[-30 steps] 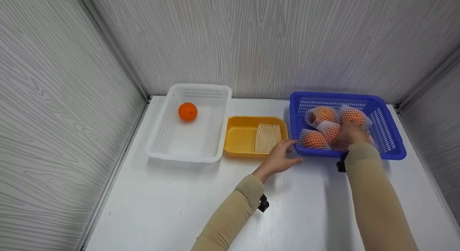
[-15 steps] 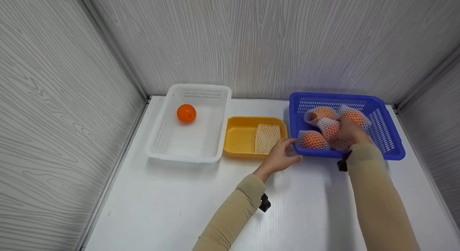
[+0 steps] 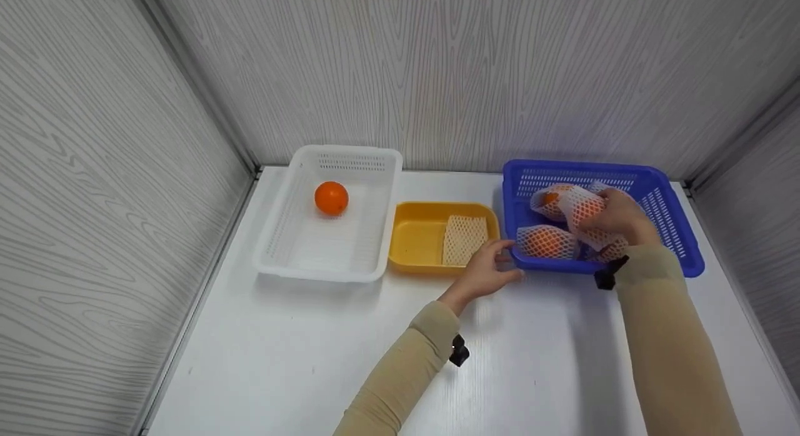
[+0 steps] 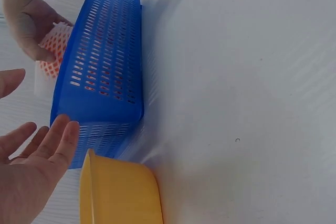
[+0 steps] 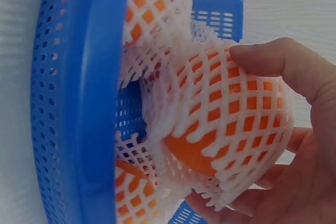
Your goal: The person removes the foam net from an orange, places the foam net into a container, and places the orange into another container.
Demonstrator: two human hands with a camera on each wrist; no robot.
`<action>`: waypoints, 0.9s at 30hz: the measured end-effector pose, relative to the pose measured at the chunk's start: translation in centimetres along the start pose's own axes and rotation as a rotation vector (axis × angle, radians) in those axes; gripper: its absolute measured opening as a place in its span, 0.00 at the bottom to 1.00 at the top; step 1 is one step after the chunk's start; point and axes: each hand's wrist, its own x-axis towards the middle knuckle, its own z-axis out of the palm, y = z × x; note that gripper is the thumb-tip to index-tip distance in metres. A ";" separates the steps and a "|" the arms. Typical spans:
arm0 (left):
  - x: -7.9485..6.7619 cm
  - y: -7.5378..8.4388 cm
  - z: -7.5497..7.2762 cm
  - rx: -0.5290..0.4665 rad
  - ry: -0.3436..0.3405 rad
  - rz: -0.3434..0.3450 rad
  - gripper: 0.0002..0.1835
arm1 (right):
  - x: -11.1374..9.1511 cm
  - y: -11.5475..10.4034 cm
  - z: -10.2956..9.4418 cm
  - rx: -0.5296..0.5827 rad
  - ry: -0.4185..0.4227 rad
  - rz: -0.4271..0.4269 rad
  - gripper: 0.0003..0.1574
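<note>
My right hand (image 3: 619, 218) grips an orange (image 5: 231, 103) wrapped in a white foam net, at the right side of the blue basket (image 3: 687, 261). In the right wrist view the thumb lies on one side of the net and the fingers curl round the other. Several more netted oranges (image 3: 542, 242) lie in the basket, partly hidden by the hand. My left hand (image 3: 481, 275) has its fingers spread loosely; its fingertips touch or almost touch the basket's near left corner, and it holds nothing.
Left of the blue basket stands a yellow tray (image 3: 415, 267) with a flat foam net (image 3: 465, 240) in it. Farther left, a white basket (image 3: 325, 275) holds one bare orange (image 3: 331, 198). Grey wood-grain walls (image 3: 437, 67) enclose the white table (image 3: 300, 361).
My right hand has lifted the netted orange up from among the others and drawn slightly right. The bare orange has rolled a little in the white basket. My left hand stays in place.
</note>
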 end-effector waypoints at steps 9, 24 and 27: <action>0.1 -0.1 -0.1 0.000 0.000 -0.002 0.34 | -1.1 -0.9 -1.3 0.107 0.041 -0.004 0.64; -0.3 -0.1 -0.4 0.050 -0.015 -0.002 0.34 | -3.0 -5.7 -2.7 0.157 0.118 -0.093 0.66; -0.4 0.0 -0.5 0.058 -0.029 -0.016 0.34 | -3.7 -6.6 -2.5 0.175 0.119 -0.121 0.66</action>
